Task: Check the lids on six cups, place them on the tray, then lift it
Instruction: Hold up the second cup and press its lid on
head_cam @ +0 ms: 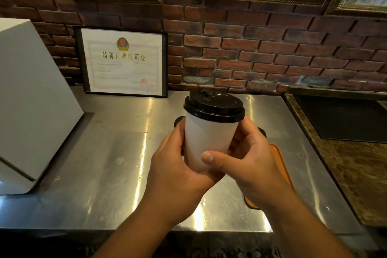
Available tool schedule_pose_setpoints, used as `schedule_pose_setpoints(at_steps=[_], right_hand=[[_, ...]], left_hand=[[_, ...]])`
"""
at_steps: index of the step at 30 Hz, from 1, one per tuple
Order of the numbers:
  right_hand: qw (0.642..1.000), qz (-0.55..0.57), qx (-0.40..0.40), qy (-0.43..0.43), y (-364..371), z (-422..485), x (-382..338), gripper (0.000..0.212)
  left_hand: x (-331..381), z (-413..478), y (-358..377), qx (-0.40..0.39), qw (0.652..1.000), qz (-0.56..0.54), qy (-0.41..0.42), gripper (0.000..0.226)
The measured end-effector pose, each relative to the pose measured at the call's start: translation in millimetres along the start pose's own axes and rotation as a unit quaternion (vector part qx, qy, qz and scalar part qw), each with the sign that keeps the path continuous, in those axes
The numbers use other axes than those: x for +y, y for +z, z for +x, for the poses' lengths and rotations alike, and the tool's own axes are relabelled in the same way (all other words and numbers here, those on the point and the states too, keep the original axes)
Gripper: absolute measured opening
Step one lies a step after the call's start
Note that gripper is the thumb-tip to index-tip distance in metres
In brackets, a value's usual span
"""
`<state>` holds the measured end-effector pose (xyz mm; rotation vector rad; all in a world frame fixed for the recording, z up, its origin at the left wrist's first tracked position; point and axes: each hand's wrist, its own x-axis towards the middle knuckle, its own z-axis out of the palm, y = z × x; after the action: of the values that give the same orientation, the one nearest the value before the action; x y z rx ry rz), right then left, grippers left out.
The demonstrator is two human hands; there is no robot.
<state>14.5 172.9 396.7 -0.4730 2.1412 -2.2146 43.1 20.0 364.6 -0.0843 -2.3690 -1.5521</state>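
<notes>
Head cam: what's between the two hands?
A white paper cup with a black lid on it. The left hand and right hand both grip its lower body, as the head view shows.

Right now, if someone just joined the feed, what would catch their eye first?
The white cup with its black lid, held up by the left hand and right hand at centre above the steel counter. An orange tray edge shows beneath the right hand; a framed certificate stands against the brick wall, back left.
</notes>
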Motion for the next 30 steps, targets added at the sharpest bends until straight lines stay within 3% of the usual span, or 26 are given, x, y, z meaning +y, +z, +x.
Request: schedule_pose_setpoints(at_steps=[11, 17, 21, 30], right_hand=[[1.0, -0.005, 0.015, -0.013, -1, 4, 3, 0.077], [1.0, 0.007, -0.015, -0.019, -3, 7, 2, 0.066], [0.999, 0.006, 0.003, -0.032, -3, 9, 7, 0.07], [0.999, 0.012, -0.016, -0.041, -8, 12, 6, 0.072]], left_hand=[[-1, 2, 1, 0.004, 1.0, -0.009, 0.005, 0.085], [3, 4, 1, 0.005, 1.0, -0.007, 0.017, 0.082], [2, 6, 4, 0.004, 1.0, 0.012, 0.022, 0.093], [1, 8, 6, -0.004, 1.0, 0.004, 0.025, 0.095]])
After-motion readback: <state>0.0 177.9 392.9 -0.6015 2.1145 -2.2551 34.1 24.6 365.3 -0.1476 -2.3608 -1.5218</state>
